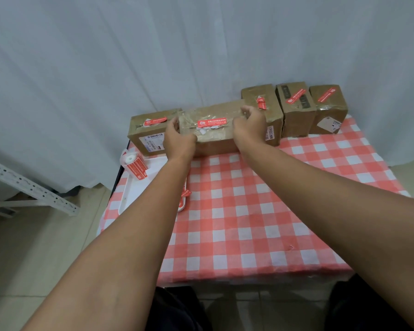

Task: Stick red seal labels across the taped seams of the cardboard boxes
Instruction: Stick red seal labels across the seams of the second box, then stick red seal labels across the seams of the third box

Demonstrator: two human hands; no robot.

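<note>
A pale curtain hangs behind a worktop [261,211] under a red-and-white checked cloth, with five cardboard boxes in a row along its far edge. The left hand [177,137] and right hand [250,126] grip the ends of the long taped box [213,137], second from left, fingers curled over its top corners, a red seal label [212,122] already on its seam. It looks light and stiff, but the glossy tape may be slippery, so the bare cardboard ends seem the safest hold.

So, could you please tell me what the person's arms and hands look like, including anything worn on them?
Both arms are bare all the way to the frame edge: no sleeves show. The left hand and right hand wear no gloves, and no watch, bracelet or ring is visible on wrists or fingers. There are no markings on the forearms. Dark clothing shows at the bottom edge, below the arms.
</note>
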